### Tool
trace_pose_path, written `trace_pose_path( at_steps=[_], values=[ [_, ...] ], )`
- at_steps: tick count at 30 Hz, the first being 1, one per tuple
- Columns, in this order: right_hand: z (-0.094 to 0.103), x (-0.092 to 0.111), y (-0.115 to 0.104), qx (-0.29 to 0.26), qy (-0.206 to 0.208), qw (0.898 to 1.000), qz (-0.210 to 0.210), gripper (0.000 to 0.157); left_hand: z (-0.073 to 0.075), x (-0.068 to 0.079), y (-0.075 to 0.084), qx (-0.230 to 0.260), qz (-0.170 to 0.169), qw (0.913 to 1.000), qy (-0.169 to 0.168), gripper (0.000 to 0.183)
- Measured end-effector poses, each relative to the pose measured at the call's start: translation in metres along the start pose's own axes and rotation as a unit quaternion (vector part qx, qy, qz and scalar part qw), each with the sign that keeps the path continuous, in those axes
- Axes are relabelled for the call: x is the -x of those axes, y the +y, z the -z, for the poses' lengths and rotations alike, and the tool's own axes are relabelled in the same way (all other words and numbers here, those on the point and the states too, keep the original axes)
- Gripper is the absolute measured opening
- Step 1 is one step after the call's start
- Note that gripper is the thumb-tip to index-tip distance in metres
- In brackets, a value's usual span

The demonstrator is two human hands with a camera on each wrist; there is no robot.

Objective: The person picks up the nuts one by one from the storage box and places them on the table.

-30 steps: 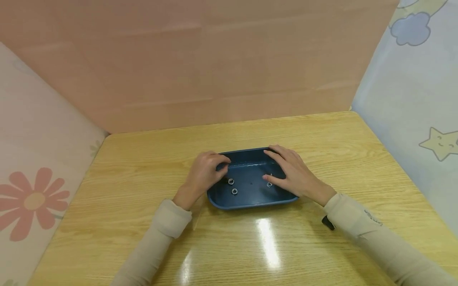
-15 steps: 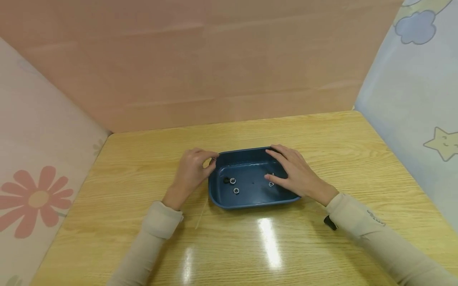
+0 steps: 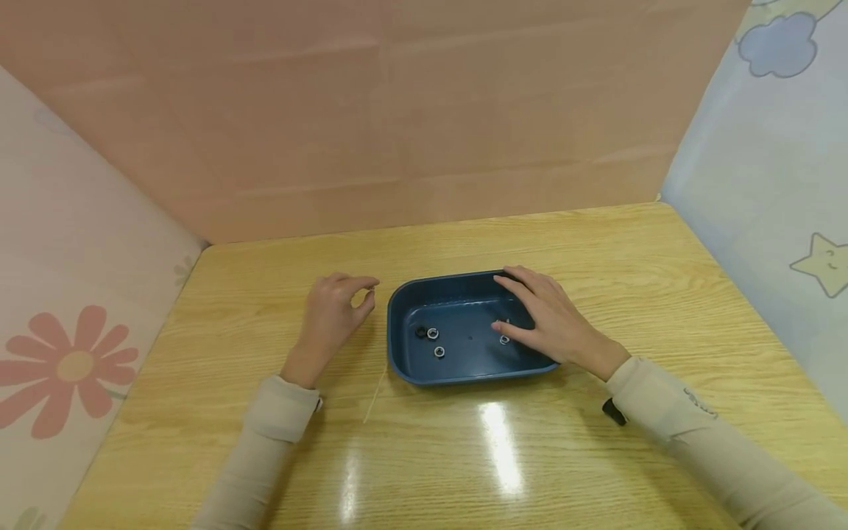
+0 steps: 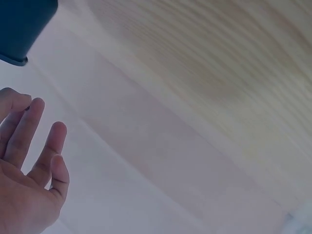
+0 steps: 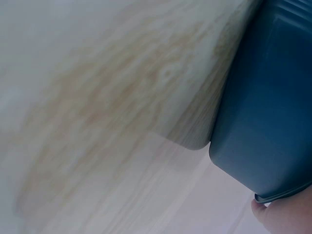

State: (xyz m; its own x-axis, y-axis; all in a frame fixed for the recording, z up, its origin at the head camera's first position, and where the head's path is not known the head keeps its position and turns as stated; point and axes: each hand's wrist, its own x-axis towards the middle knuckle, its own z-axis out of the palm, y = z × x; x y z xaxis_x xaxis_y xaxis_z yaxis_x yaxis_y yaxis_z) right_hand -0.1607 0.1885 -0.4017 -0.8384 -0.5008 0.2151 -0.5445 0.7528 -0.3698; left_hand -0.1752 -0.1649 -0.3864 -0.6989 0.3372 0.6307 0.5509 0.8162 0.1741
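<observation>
Apparently, the spread right hand (image 3: 555, 324) rests on the tray (image 3: 473, 361) to steady it; the left hand (image 3: 327, 311) pinches a tiny piece (image 4: 28, 108), nuts (image 3: 439, 352) between them.

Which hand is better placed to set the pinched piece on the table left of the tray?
Probably the left hand: it pinches the tiny piece, too small to identify, above the table beside the blue tray. The right hand lies across the tray's right end.

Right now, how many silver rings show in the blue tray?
3 show clearly: one ring at the left, another ring nearer the person, and a third ring by the right hand, which may hide more.
</observation>
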Motion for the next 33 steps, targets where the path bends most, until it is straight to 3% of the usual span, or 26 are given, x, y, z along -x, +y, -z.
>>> trace_pose_path(
  at_steps=[9, 19, 33],
  values=[
    [0.0, 0.0, 0.0, -0.004, -0.002, 1.0, -0.001, 0.079, 0.003, 0.007, -0.018, -0.015, 0.032, 0.9993, -0.009, 0.015],
    [0.0, 0.0, 0.001, -0.013, -0.001, 1.0, -0.008, 0.079, 0.008, 0.016, -0.034, -0.034, 0.077, 0.9954, -0.045, 0.016],
    [0.0, 0.001, 0.002, -0.043, 0.0, 0.999, -0.026, 0.077, 0.011, 0.023, -0.053, -0.034, 0.101, 0.9919, -0.068, 0.015]
  ],
)
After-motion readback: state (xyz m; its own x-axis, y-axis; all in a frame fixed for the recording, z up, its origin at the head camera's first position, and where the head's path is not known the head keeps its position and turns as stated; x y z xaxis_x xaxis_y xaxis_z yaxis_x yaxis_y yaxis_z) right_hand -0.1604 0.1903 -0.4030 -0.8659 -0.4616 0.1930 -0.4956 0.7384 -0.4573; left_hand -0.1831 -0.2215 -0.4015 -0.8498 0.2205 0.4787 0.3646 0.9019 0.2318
